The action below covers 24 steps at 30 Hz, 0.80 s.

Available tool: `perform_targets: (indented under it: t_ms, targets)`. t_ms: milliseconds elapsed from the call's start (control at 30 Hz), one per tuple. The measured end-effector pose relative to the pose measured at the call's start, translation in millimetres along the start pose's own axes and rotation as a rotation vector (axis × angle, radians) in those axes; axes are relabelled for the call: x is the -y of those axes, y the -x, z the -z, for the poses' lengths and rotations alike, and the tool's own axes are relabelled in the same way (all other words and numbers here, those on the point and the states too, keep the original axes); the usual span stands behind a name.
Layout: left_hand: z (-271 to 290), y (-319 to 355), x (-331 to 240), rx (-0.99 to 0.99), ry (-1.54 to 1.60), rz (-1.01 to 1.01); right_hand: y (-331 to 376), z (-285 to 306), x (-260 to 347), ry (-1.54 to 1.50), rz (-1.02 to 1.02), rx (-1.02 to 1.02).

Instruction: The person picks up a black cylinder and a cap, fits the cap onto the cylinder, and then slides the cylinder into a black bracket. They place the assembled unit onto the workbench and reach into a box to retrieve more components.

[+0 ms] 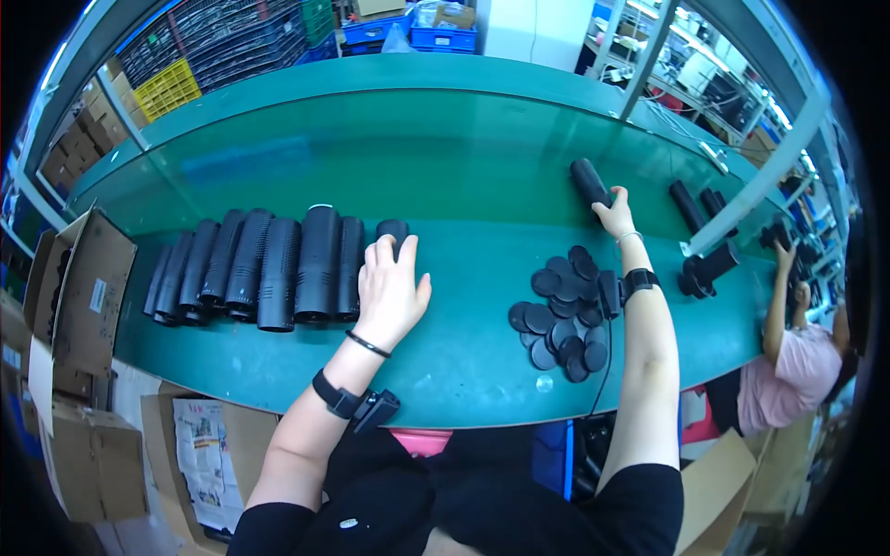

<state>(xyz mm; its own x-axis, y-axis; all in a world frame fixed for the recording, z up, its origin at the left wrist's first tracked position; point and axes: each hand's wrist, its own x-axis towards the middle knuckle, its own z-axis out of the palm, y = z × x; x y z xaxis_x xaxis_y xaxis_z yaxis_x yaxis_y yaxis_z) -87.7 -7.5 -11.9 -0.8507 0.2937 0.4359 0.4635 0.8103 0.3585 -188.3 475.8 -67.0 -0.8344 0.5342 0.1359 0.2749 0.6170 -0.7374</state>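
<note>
Green tabletop carrying a row of black ribbed plastic tubes at left and a pile of black round caps. Left hand, fingers spread flat, rests on the endmost tube. Right hand grips a black tube beyond the caps.

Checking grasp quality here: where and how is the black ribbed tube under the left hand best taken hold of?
Probably around the middle of the ribbed tube, from above: it lies flat at the row's right end, its right side free, with the left hand resting on it.
</note>
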Motion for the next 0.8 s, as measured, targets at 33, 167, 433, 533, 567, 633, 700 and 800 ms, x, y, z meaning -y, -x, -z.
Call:
perform_targets:
  t_ms: [33, 167, 433, 533, 567, 633, 700, 800]
  targets:
    - [-2, -3, -1, 0.014, -0.048, 0.008, -6, -3, -8, 0.107, 0.080, 0.007]
    - [-4, -14, 5, 0.198, -0.111, 0.230, 20, -25, 42, 0.561, 0.013, -0.019]
    - [11, -13, -6, 0.224, 0.657, 0.157, 122, 0, 99, 0.531, 0.498, 0.580]
    - [23, 2, -10, 0.061, 0.833, -0.006, 173, -14, 109, 0.730, 0.527, 0.513]
    - [31, 8, -11, 0.049, 0.908, 0.008, 178, -24, 108, 0.702, 0.579, 0.467]
    - [32, 10, -11, 0.093, 0.866, -0.034, 181, -19, 101, 0.684, 0.616, 0.419]
    - [17, 9, -10, 0.071, 0.898, -0.101, 185, -4, 96, 0.551, 0.635, 0.344]
    - [5, 12, -6, 0.160, 1.085, 0.040, 188, 3, 101, 0.170, 0.403, 0.319]
